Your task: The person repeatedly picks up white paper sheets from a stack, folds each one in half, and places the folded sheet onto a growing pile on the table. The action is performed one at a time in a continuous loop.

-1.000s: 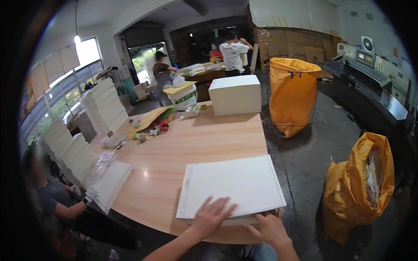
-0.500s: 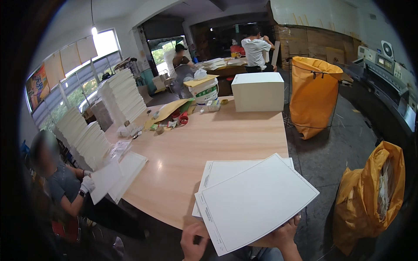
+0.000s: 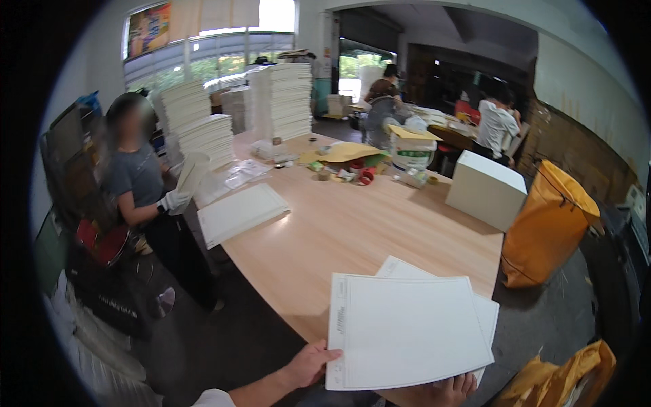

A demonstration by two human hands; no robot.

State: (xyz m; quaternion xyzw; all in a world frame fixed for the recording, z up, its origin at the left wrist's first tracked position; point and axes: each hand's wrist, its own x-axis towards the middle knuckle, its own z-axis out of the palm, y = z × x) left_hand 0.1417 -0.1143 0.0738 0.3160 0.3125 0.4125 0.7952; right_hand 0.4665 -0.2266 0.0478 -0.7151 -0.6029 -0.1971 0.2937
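A white printed sheet (image 3: 410, 325) with a thin border line and a small printed strip along its left side is held at the table's near edge. My left hand (image 3: 308, 364) pinches its lower left edge, thumb on top. At its lower right edge my right hand (image 3: 453, 389) grips from below, with only the fingers and part of the palm showing. More white sheets (image 3: 487, 317) lie beneath it at another angle, their corners sticking out at the top and right. How many are under it I cannot tell.
A co-worker (image 3: 139, 176) in white gloves stands at left with a curved sheet, beside a flat stack (image 3: 244, 211). Tall paper piles (image 3: 291, 102), a bucket (image 3: 410, 152) and a white block-like stack (image 3: 487, 190) stand farther back. Orange sacks (image 3: 546, 227) flank the table's right side.
My view has swung left. My left hand, apart from the sheet before, now grips its left edge, and the sheet has turned squarer to me. The co-worker's sheet is now raised and curved.
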